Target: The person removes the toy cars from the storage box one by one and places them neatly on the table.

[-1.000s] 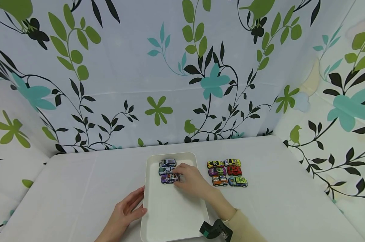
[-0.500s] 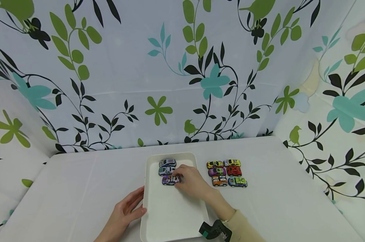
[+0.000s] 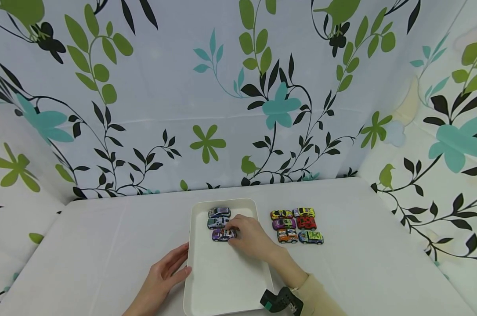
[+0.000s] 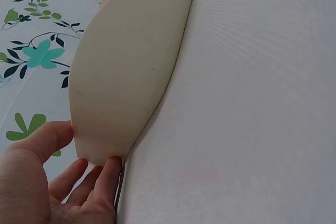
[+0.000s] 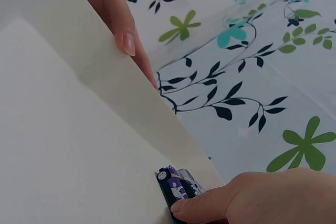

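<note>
In the white tray [image 3: 226,281], my right hand [image 3: 248,237] pinches a purple toy car [image 3: 221,235] at its right end. The right wrist view shows the thumb on that purple car [image 5: 178,184], with part of the car hidden by the hand. Just behind it in the tray sit a pale green-grey toy car [image 3: 218,223] and a silver-grey toy car [image 3: 218,212], lined up in a column. My left hand [image 3: 165,276] rests against the tray's left side. Seen from the left wrist, its thumb and fingertips touch the outer wall [image 4: 121,77].
To the right of the tray, several toy cars [image 3: 295,224] stand on the white table [image 3: 361,263] in two columns, coloured yellow, purple, red, orange and green. A leaf-patterned cloth [image 3: 163,87] hangs behind the table.
The purple car has shifted slightly right and towards me with my right hand, mostly in the first half second. My left hand and the tray have stayed put.
</note>
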Demonstrator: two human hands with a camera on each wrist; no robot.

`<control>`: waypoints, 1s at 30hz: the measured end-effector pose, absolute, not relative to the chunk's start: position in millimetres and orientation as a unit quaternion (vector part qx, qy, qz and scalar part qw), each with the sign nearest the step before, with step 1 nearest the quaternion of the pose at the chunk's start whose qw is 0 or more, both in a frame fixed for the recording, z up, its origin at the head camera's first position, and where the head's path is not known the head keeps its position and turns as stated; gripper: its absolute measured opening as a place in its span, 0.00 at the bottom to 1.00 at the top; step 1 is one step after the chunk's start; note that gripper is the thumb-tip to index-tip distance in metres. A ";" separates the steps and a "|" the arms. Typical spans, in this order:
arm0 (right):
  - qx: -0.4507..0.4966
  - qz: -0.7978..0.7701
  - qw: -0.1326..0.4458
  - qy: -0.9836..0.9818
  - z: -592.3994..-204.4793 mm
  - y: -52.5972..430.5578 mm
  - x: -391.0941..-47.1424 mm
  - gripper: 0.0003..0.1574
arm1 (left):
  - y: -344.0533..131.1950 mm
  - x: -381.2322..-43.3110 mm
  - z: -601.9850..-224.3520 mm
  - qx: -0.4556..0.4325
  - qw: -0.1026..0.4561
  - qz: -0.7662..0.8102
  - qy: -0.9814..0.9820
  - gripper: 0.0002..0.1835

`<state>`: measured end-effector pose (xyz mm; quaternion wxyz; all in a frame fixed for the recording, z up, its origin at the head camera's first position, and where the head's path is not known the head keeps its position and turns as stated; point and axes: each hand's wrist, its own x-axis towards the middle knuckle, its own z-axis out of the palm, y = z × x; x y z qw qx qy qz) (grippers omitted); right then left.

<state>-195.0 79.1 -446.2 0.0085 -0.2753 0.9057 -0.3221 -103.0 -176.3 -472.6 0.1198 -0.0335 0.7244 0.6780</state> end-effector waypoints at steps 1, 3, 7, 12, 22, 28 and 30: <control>-0.275 -0.322 0.008 0.906 -446.0 79.2 -194.9 0.15 | -176.2 -103.0 -472.5 -0.034 0.119 0.678 0.725 0.32; -0.275 -0.323 0.009 0.905 -446.0 79.3 -194.9 0.15 | -176.0 -103.0 -472.4 -0.033 0.120 0.677 0.725 0.32; -0.274 -0.322 0.008 0.906 -446.5 79.3 -195.1 0.15 | -176.8 -104.7 -473.6 -0.024 0.121 0.680 0.723 0.32; -0.277 -0.323 0.006 0.905 -446.0 78.6 -195.5 0.16 | -179.7 -110.8 -476.3 -0.010 0.114 0.688 0.717 0.33; -0.272 -0.330 0.013 0.904 -447.3 76.5 -194.5 0.16 | -182.8 -135.5 -484.9 0.026 0.080 0.692 0.716 0.33; -0.268 -0.329 0.012 0.905 -448.5 74.9 -193.9 0.16 | -178.9 -155.4 -486.0 0.015 0.056 0.693 0.719 0.33; -0.268 -0.326 0.011 0.907 -448.8 75.3 -194.3 0.16 | -177.7 -160.8 -486.0 0.016 0.053 0.693 0.719 0.33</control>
